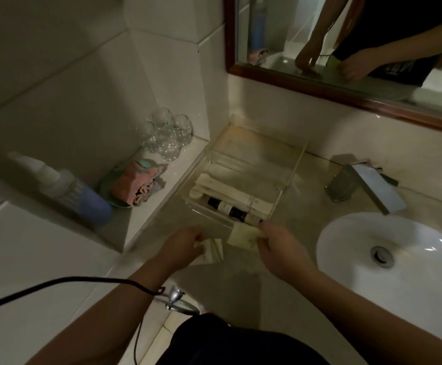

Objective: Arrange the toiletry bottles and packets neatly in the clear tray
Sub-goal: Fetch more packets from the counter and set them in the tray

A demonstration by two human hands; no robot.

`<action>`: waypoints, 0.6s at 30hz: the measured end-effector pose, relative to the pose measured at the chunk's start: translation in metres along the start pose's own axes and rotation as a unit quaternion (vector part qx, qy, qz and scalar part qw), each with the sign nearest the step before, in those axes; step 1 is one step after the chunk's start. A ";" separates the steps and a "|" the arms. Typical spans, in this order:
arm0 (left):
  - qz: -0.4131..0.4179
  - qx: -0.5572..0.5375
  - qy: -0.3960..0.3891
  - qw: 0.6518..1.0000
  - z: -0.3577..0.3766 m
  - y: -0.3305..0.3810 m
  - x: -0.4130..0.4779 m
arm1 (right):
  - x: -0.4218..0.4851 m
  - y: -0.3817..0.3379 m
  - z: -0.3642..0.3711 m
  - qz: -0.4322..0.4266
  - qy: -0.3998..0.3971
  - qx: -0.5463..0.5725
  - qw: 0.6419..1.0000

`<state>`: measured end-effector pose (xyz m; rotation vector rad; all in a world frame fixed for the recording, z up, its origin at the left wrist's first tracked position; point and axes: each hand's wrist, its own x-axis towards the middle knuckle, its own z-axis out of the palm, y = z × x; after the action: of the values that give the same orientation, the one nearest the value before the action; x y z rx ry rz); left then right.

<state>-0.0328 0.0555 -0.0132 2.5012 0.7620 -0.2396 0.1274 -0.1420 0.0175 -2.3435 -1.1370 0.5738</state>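
Observation:
The clear tray (295,164) sits on the counter against the wall, left of the faucet. In its near end lie long cream packets (230,189), two dark bottles (221,205) end to end, and a small white cap (197,193). Just in front of the tray's near rim, my right hand (277,248) holds a cream square packet (242,237) by its edge. My left hand (181,243) grips a small stack of cream packets (213,251) on the counter, close beside the right one.
A white sink basin (399,259) and chrome faucet (367,187) are to the right. On the left ledge stand a blue-and-white bottle (82,196), a folded colourful cloth on a dish (135,187) and several glasses (167,135). A framed mirror (346,93) hangs above.

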 end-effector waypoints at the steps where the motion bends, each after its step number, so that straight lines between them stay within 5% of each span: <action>1: 0.012 -0.024 0.010 1.000 -0.008 0.003 0.004 | 0.010 -0.003 -0.005 0.012 0.019 0.028 0.999; 7: 0.049 -0.093 0.106 0.989 -0.069 0.004 0.066 | 0.077 -0.008 -0.042 0.106 0.127 0.089 0.982; 18: 0.091 -0.013 0.089 0.992 -0.099 0.011 0.188 | 0.142 -0.015 -0.036 0.131 0.068 -0.086 0.985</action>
<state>0.1310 0.1878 0.0181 2.5723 0.5966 0.0585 0.2192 -0.0279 0.0322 -2.6597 -0.8540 0.4094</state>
